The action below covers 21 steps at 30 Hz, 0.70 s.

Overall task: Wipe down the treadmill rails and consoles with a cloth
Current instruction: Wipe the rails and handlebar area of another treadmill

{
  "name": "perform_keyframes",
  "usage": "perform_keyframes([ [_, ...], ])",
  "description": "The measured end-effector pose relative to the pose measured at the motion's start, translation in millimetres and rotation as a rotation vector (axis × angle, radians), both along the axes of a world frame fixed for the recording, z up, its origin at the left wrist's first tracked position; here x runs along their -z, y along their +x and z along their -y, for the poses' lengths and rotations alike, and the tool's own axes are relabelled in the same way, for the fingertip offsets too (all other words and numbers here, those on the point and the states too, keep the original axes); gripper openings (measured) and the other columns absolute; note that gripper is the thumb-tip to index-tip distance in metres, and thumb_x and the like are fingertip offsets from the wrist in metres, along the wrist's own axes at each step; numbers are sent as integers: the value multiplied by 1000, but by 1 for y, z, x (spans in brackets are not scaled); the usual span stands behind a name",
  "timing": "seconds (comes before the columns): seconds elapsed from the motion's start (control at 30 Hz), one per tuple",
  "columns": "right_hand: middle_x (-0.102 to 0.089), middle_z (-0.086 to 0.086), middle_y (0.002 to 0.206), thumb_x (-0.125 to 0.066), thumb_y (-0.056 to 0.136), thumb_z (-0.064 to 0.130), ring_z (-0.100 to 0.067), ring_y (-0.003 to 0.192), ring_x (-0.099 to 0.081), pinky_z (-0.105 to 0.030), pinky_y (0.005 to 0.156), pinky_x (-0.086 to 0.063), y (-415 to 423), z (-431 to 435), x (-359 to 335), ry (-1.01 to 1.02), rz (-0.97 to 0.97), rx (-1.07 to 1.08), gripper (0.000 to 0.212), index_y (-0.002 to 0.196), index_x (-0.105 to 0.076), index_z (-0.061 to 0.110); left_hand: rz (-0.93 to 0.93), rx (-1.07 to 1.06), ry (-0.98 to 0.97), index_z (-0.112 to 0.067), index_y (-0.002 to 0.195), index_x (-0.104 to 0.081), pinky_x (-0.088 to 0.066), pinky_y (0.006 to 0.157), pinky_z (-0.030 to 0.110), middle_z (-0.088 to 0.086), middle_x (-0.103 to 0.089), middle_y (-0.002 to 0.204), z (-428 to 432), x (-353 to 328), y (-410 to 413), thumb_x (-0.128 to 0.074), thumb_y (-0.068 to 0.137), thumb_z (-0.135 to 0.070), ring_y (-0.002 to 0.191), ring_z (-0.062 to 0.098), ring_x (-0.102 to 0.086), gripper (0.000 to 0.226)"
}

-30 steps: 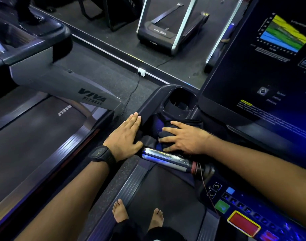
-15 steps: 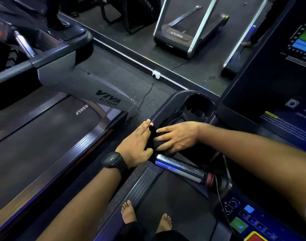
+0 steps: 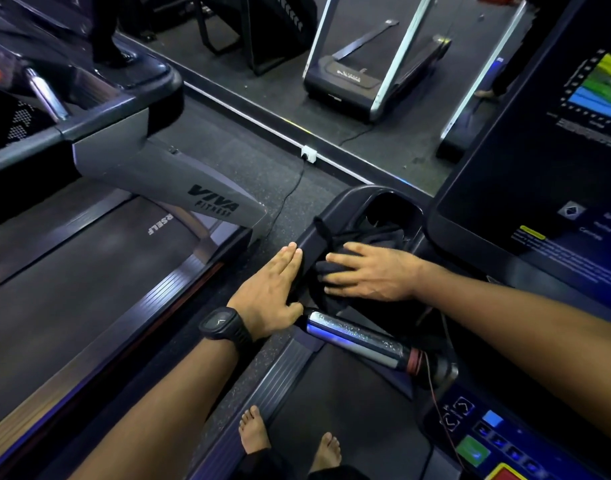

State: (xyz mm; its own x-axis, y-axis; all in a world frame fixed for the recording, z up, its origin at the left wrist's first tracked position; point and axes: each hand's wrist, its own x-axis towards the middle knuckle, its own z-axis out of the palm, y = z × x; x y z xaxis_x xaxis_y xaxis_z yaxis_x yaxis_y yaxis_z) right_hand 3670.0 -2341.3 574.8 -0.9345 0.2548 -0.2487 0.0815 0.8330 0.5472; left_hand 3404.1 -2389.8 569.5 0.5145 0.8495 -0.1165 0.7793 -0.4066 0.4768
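Under the right hand [image 3: 370, 271], whose fingers lie flat and spread, the black cloth [image 3: 366, 237] sits bunched in the console tray [image 3: 349, 199], one corner trailing beyond the fingertips. Just beside it the left hand [image 3: 269, 289] rests flat, fingers together, on the tray's outer edge. Since a second ago the cloth has slid from the chrome grip [image 3: 359, 337] toward that hand, so the tray wipe seems underway.
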Motion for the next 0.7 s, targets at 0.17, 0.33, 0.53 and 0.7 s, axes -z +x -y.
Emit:
perform_keyframes([
  [0.17,-49,0,153,-42,101,19,-35,147,-36,-56,119,-31,-26,-15,5,22,72,-295,41,139,-58,20,27,-32,-15,-4,157,-15,4,114,11,9,-2,167,-2,0,-1,-42,73,-35,153,12,1,94],
  [0.33,-48,11,154,-49,94,21,-26,153,-27,-62,121,-22,-31,-14,6,72,118,-169,54,148,-50,24,20,-34,-11,-6,158,-12,1,117,14,7,0,167,-2,1,-3,-42,72,-37,153,11,2,96],
  [0.53,-46,13,155,-43,96,37,-35,154,-20,-65,113,-33,-19,-1,3,81,210,88,51,145,-54,33,-10,-16,13,-7,159,-5,4,118,16,7,3,167,-1,3,-2,-41,73,-39,153,12,5,98],
  [0.7,-52,5,150,-57,85,53,-37,133,-51,-61,90,-48,-6,17,-4,-72,42,425,68,148,-51,27,-42,2,46,-4,158,-5,6,118,16,11,3,167,0,2,1,-42,73,-40,154,16,4,99],
])
